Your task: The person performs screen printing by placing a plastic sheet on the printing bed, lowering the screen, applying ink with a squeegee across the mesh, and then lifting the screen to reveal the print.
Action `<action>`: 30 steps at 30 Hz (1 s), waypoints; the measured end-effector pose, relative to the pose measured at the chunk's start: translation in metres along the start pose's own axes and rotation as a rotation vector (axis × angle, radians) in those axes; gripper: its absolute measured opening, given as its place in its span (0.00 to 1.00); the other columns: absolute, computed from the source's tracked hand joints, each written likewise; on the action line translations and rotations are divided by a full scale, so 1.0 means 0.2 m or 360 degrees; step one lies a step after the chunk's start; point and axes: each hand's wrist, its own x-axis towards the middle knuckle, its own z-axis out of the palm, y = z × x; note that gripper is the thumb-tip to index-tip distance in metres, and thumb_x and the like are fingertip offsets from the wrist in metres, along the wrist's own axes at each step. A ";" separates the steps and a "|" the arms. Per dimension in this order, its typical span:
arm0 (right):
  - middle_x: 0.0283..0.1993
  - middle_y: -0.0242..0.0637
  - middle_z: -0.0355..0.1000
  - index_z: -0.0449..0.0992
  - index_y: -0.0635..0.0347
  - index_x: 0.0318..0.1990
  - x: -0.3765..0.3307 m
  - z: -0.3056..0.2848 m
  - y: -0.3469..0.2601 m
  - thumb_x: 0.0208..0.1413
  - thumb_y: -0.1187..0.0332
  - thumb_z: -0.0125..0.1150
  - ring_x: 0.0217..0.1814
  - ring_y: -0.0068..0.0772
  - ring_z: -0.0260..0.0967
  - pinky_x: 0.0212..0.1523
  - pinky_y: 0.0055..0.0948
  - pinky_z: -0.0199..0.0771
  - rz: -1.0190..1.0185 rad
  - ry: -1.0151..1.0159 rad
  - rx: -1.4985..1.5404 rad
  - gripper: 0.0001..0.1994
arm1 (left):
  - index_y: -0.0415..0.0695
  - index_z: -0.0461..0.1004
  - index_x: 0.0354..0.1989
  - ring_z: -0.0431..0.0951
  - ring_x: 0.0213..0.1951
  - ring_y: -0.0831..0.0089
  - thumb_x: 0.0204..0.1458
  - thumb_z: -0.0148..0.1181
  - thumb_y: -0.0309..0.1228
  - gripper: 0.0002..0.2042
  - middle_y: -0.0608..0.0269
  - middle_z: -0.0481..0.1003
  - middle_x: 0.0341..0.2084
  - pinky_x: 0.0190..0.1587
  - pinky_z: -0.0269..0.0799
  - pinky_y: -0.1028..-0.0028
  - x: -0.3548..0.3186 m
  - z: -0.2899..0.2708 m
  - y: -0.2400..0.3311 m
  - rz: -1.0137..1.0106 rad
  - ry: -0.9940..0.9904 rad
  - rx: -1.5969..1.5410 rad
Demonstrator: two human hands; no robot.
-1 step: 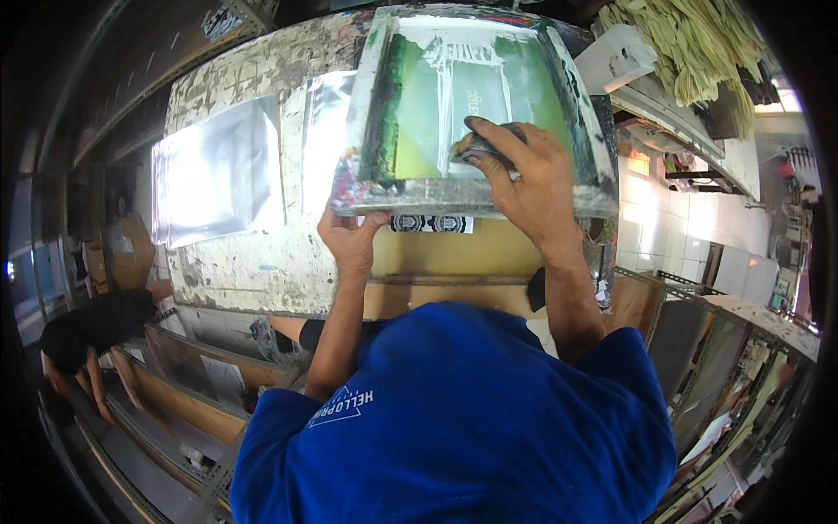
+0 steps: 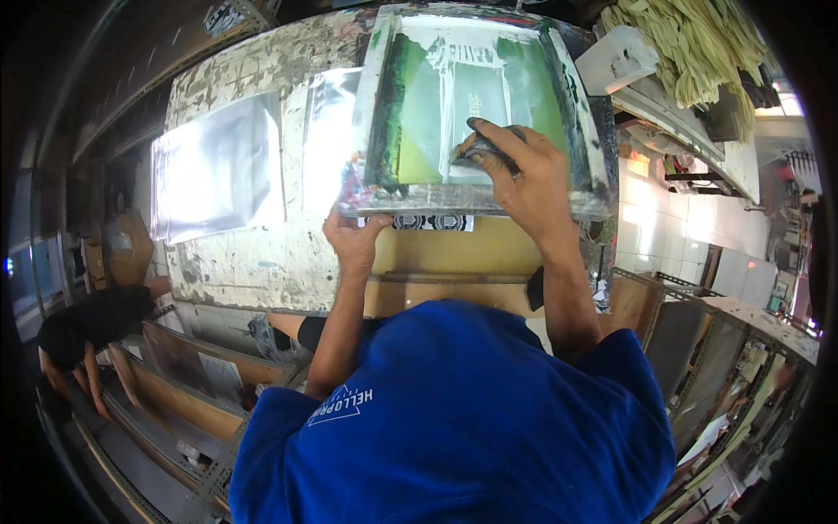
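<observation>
While seen from above through a fisheye lens, over a blue-shirted shoulder (image 2: 454, 419): a screen-printing frame (image 2: 476, 109) lying flat at the near edge of a paint-crusted table (image 2: 236, 253), its mesh smeared green and white. Right hand (image 2: 524, 179) reaching inside the frame, grip clenched around a dark squeegee (image 2: 478, 150) pressed to the mesh close to the near rail. Left hand (image 2: 353, 240) at the frame's near-left corner, fingers curled up against the rail (image 2: 410, 199), grip grasping and steadying it. Two shiny silver sheets (image 2: 218, 166) lying flat on the table to the left of the frame, the nearer one partly tucked under it.

Judged from this view, best done with even downward pressure on the squeegee, blade held at a steady tilt and drawn in one straight pass, while the left hand pins the frame so nothing shifts under the mesh.

Hard to make out: the squeegee's blade edge, mostly covered by the fingers; whatever lies beneath the mesh, only a strip of printed pattern (image 2: 432, 222) peeking out under the near rail. Far end of the frame cut off at the top. Another person in dark clothing (image 2: 92, 323) bent low at far left, blurred by the lens rim. Pale yellow-green bundles (image 2: 690, 44) heaped top right, kind unclear.
</observation>
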 end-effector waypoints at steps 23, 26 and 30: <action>0.54 0.45 0.72 0.75 0.35 0.64 0.33 0.59 0.77 0.44 0.70 0.75 0.59 0.48 0.65 0.55 0.48 0.56 0.0117 -0.0139 -0.0651 0.35 | 0.41 0.75 0.62 0.63 0.62 0.51 0.31 0.81 0.51 0.46 0.50 0.67 0.64 0.65 0.55 0.51 -0.06 -0.21 -0.26 0.0654 -0.0152 0.1674; 0.51 0.44 0.75 0.75 0.35 0.63 0.52 0.54 0.87 0.47 0.69 0.74 0.59 0.49 0.67 0.55 0.50 0.61 0.0106 -0.0233 -0.0442 0.32 | 0.42 0.75 0.62 0.63 0.62 0.51 0.33 0.80 0.50 0.45 0.50 0.68 0.63 0.65 0.55 0.51 -0.07 -0.21 -0.26 0.0662 -0.0141 0.1642; 0.46 0.43 0.78 0.78 0.38 0.59 0.58 0.52 0.90 0.52 0.68 0.71 0.58 0.47 0.70 0.53 0.51 0.67 -0.0085 -0.0067 -0.0533 0.25 | 0.41 0.75 0.62 0.64 0.62 0.51 0.36 0.80 0.49 0.43 0.51 0.71 0.60 0.64 0.55 0.52 -0.08 -0.22 -0.27 0.0711 -0.0155 0.1612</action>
